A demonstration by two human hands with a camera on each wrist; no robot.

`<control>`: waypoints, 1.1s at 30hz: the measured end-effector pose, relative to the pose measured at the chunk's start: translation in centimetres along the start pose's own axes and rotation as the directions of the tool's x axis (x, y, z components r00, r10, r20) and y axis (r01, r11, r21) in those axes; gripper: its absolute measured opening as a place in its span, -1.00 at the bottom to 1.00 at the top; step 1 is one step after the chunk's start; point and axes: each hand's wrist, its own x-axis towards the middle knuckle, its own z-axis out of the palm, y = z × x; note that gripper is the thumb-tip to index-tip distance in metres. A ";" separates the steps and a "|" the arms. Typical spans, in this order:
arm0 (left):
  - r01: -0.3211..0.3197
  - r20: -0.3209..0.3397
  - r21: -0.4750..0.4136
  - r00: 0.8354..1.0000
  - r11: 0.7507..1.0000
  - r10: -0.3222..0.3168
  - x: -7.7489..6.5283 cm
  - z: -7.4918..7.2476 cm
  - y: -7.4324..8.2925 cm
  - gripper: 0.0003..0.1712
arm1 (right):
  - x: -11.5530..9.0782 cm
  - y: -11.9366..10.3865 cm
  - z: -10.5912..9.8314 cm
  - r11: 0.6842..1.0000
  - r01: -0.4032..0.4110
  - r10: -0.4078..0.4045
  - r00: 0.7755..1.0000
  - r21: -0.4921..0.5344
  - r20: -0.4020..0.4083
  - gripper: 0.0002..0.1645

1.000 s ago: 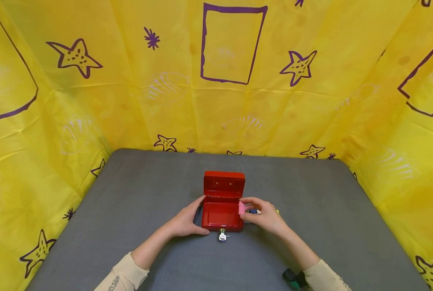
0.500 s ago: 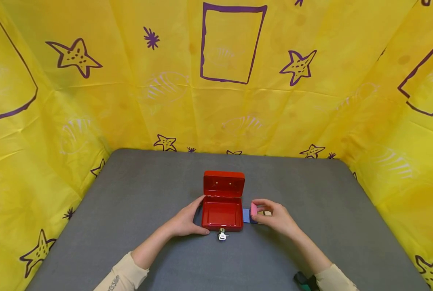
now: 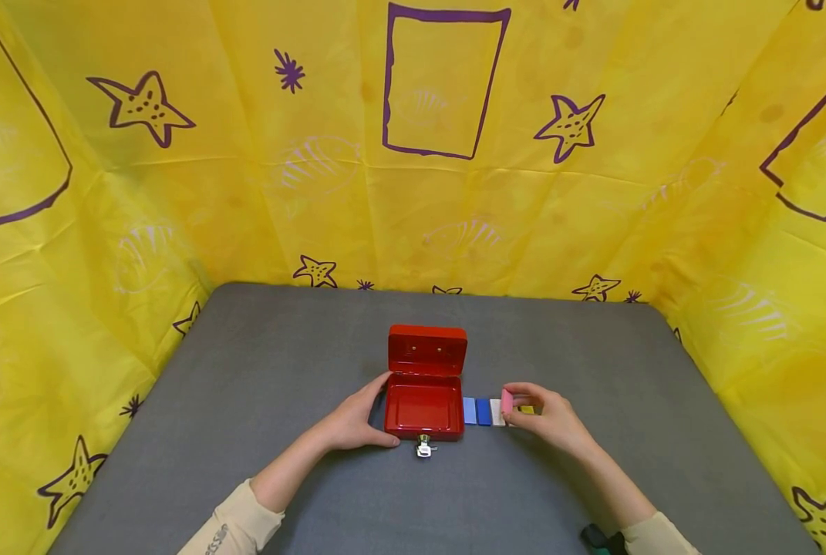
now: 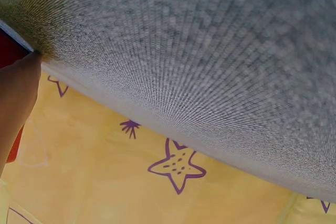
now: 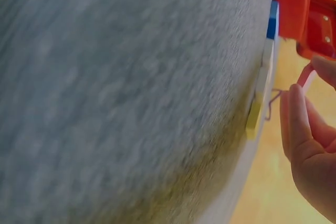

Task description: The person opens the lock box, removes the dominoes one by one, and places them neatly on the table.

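Note:
A red cash box (image 3: 424, 410) stands on the grey table with its lid (image 3: 427, 351) raised and a small key (image 3: 423, 447) in its front lock. The inside shows bare red metal. At the box's left side, my left hand (image 3: 352, 420) holds it with thumb at the front corner and fingers at the back corner. My right hand (image 3: 547, 416) pinches a small pink block (image 3: 507, 402) upright between thumb and fingers, above a row of flat blocks. In that row lie a light blue block (image 3: 470, 411), a blue block (image 3: 483, 412), a white block (image 3: 497, 413) and a partly hidden yellow block (image 3: 526, 410).
Grey cloth covers the table (image 3: 301, 339). A yellow curtain (image 3: 232, 216) with purple drawings closes in the back and sides. Beside the right sleeve lies a dark and green object (image 3: 598, 541), mostly hidden.
My right hand has moved right, away from the box's right edge, carrying the pink block along the row. More of the flat blocks now show. My left hand and the box have stayed put.

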 end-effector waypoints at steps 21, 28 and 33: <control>-0.010 0.004 -0.015 1.000 1.000 0.010 0.0 -0.2 0.1 0.23 | -0.9 3.3 -2.8 0.996 0.057 -0.059 0.998 -0.074 -0.028 -0.45; -0.025 0.001 -0.016 1.000 1.000 0.025 -0.1 -0.2 0.1 0.22 | -1.3 3.7 -3.7 0.994 0.052 -0.056 0.998 -0.099 -0.040 -0.44; -0.027 0.001 -0.014 1.000 1.000 0.027 -0.1 -0.2 0.1 0.22 | -1.3 4.3 -4.1 0.987 0.073 -0.080 0.996 -0.144 -0.040 -0.45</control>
